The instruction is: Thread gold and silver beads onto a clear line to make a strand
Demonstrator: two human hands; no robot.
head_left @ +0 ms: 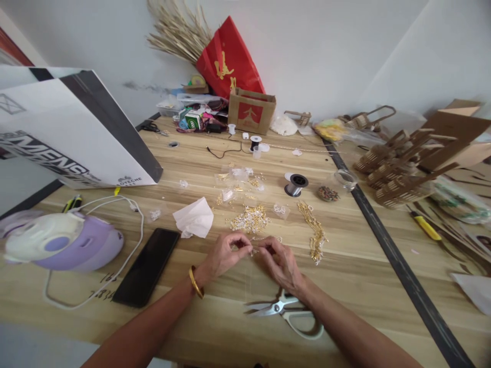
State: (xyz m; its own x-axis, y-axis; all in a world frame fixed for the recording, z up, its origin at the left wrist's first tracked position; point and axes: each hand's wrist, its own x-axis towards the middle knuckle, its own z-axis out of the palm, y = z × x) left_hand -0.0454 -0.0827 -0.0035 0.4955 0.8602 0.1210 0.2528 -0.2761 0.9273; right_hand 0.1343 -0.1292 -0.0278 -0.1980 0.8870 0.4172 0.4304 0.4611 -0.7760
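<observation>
My left hand [229,251], a gold bangle [196,282] on its wrist, is closed in a pinch over the table. Close beside it, my right hand [281,261] pinches too, its fingertips almost meeting the left ones. Whatever the fingertips hold is too small to make out. A thin pale beaded strand [267,238] lies just beyond them. Past that is a pile of gold and silver beads [251,219]. To the right rest gold chains [315,232]. Scissors [278,307] with pale handles lie partly beneath my right wrist.
On the left are a black phone [148,268], a purple and white device [72,240] with a white cable, and a tissue [195,217]. Farther back stand a wire spool [295,185] and a brown paper bag [251,112]. Small woven baskets [401,163] and a yellow cutter [426,225] are right.
</observation>
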